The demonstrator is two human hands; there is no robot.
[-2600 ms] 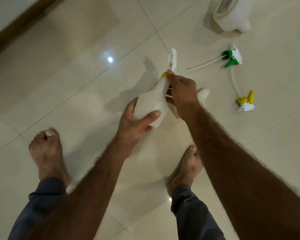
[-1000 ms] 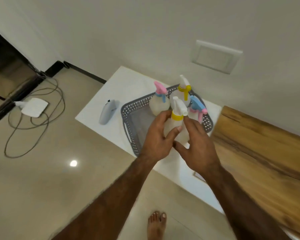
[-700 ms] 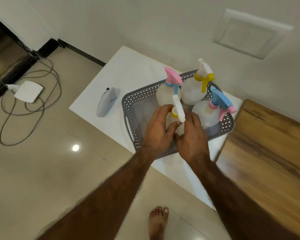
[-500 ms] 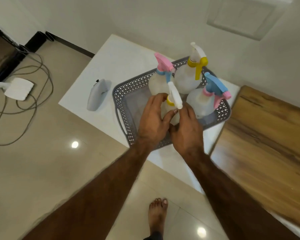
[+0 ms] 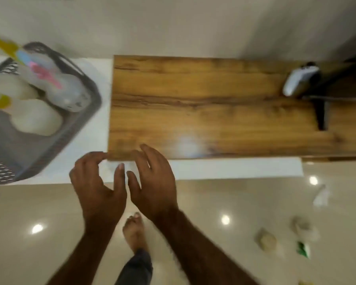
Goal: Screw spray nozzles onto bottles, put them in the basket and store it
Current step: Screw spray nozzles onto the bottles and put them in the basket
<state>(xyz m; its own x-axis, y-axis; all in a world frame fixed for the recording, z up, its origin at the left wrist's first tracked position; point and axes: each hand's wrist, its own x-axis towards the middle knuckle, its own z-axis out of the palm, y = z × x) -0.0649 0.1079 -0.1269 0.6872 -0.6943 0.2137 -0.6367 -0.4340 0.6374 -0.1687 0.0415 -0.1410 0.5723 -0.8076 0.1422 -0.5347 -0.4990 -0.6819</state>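
Observation:
The grey perforated basket [image 5: 49, 149] stands on the white counter [image 5: 234, 168] at the far left. In it are several translucent spray bottles: one with a yellow collar [image 5: 36, 120] at the front and one with a pink and blue nozzle [image 5: 68, 93] behind it. My left hand [image 5: 97, 182] and my right hand [image 5: 152, 177] hover side by side over the counter's front edge, to the right of the basket. Both are empty with fingers spread. On the floor at lower right lie blurred loose bottles [image 5: 265, 240] and a green nozzle [image 5: 302, 248].
A wooden board [image 5: 203, 108] covers the counter's middle and right. A white game controller [image 5: 300, 81] lies at its far right beside a black stand [image 5: 321, 112]. My bare foot [image 5: 134, 231] is on the glossy tile floor below.
Both hands have let go of the yellow-collared bottle, which now stands in the basket. The hands drew back to the right and the view swung right, away from the basket.

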